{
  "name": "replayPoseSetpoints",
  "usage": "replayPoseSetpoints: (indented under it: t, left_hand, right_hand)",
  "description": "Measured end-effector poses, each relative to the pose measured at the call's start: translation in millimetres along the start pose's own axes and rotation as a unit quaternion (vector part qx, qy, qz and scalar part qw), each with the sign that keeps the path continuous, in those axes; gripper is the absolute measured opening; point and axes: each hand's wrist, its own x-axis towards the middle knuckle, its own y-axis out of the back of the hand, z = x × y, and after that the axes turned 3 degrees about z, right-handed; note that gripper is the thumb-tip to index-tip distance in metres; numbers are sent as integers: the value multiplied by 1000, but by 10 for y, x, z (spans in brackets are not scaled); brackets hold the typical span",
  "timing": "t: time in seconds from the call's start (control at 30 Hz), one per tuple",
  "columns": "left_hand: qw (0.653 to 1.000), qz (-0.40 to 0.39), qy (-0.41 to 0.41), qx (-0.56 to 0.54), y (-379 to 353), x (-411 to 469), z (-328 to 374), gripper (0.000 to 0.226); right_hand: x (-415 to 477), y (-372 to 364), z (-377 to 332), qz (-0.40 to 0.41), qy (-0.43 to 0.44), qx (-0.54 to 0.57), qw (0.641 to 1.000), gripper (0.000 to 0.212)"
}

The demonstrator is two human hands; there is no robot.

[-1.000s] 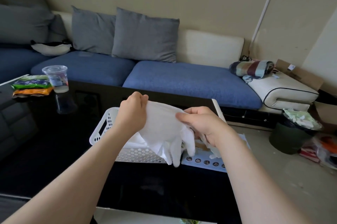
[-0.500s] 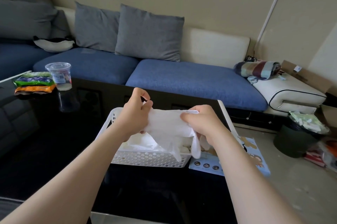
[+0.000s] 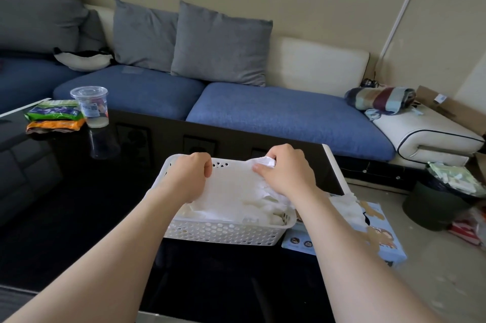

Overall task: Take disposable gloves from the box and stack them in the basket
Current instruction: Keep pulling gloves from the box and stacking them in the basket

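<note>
Thin white disposable glove [image 3: 231, 185] is spread flat b/w both hands, low over the white perforated plastic basket [image 3: 223, 234], its lower part draped onto the pile of white gloves [image 3: 265, 208] lying inside. Left hand [image 3: 188, 178] grips the glove's left edge w/ fingers curled, knuckles by the basket's far-left rim. Right hand [image 3: 288, 172] pinches a bunched-up corner of the glove b/w thumb & fingers, near the far-right rim. Both forearms are bare. Basket sits on a glossy black table [image 3: 79, 217], close to its right edge. Just right of the basket (touching or not, can't tell) lies the light-blue cardboard glove box [image 3: 384, 243] w/ a cartoon bear print, partly hidden by the right forearm; a crumpled white glove [image 3: 344, 207] sticks out of its top. Far left on the table: clear plastic cup w/ lid [image 3: 90, 106], beside stacked green & orange snack packets [image 3: 52, 118]. Behind the table, a blue sofa [image 3: 276, 114] w/ grey cushions [image 3: 221, 43] & a rolled striped blanket [image 3: 381, 99] at its right end. On the floor at right, a dark bin [image 3: 436, 207] heaped w/ pale rubbish.
</note>
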Motion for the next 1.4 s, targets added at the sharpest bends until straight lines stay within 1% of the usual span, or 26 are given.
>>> replayPoseSetpoints:
  t: [0.07,0.13,0.2,0.27,0.3,0.33,0.37,0.4,0.43,0.47,0.5,0.53,0.6,0.67,0.73,0.87,1.0,1.03,1.1,1.23,1.27,1.33,1.4]
  left_hand:
    - [999,-9,-7,30,-27,10,-48,38]
    - [997,-2,-27,74,-33,22,-77,39]
    - [995,6,-39,90,-35,35,-87,38]
    - [994,-10,-37,102,-45,35,-85,36]
    - [993,-15,-22,114,-42,17,-67,32]
    - [991,-6,-15,136,-49,5,-51,27]
    - [985,19,-22,170,-44,-9,-16,24]
    - [978,52,-41,199,-40,-12,18,25]
    - [973,78,-67,206,-26,-14,57,30]
    - [974,75,-95,193,-15,-19,86,36]
    - [979,39,-118,161,4,-30,131,39]
    - [984,-23,-125,122,11,-32,161,39]
    - [981,-152,-99,63,9,-66,184,37]
    - [968,-234,-64,55,0,-96,154,46]
    - [963,-261,-43,54,-29,-97,111,54]
    - [954,-290,-36,69,-60,-86,108,74]
    - [953,-294,-15,70,-164,-45,41,102]
    - [954,-289,-14,74,-178,-31,44,105]
    - [955,-285,-17,80,-166,-30,92,102]
    - [949,-303,-29,80,-79,-64,200,83]
    - [949,-306,-30,73,-75,-58,202,78]
    - [953,-296,-39,53,-93,-29,196,65]
    - [959,-280,-33,39,-107,-12,205,53]
  right_hand:
    - [11,-38,-4,-10,4,-27,1000,31]
    - [11,-30,-14,-28,4,-56,998,34]
    - [0,13,-36,-38,6,-99,994,33]
    - [-15,84,-65,-16,31,-142,989,25]
    - [-17,122,-73,1,49,-147,988,23]
    - [-21,159,-82,7,66,-135,989,25]
    - [-38,206,-101,-3,83,-107,991,30]
    - [-58,252,-133,-30,97,-75,992,36]
    - [-91,298,-181,-73,106,-49,990,43]
    - [-140,324,-233,-127,109,-34,985,53]
    - [-184,338,-279,-180,106,-28,978,67]
    - [-223,324,-308,-230,96,-34,968,81]
    - [-273,267,-317,-302,81,-71,947,104]
    - [-261,232,-293,-335,73,-117,932,114]
    - [-235,173,-252,-357,58,-144,921,116]
    - [-189,48,-211,-391,39,-188,900,108]
    - [-214,26,-284,-409,61,-241,878,115]
    - [-220,11,-291,-415,64,-251,872,116]
    - [-217,-24,-280,-422,67,-249,869,113]
    - [-207,106,-284,-416,88,-212,880,92]
    - [-217,161,-296,-414,95,-202,882,82]
    - [-253,238,-304,-394,103,-182,895,52]
    - [-294,257,-283,-333,108,-165,922,34]
